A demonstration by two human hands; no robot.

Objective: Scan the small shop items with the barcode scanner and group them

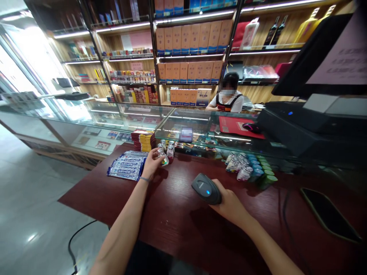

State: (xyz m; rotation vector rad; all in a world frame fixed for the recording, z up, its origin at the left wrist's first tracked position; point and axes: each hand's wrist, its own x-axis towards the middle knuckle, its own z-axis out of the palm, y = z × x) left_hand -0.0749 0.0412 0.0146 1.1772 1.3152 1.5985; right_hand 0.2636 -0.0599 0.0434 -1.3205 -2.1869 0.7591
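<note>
My left hand [152,165] has its fingers closed around a small bottle [165,161], held just above the dark red wooden table [174,202]. Right behind it stand several small silver-capped bottles [171,149]. My right hand [228,201] grips a black barcode scanner [204,188] with a blue light on it, its head turned toward the left. Blue-and-white packets [126,166] lie in overlapping rows beside my left wrist. At the table's right, several silver-capped bottles [239,165] stand by rows of blue containers [256,171] and green containers [268,175].
A stack of yellow and red packets [144,140] stands near the glass display counter [137,116]. On the right lie a phone [329,214] and a cable [283,214], below a black monitor [309,61]. A person [229,97] is behind the counter, near a red mat [233,130].
</note>
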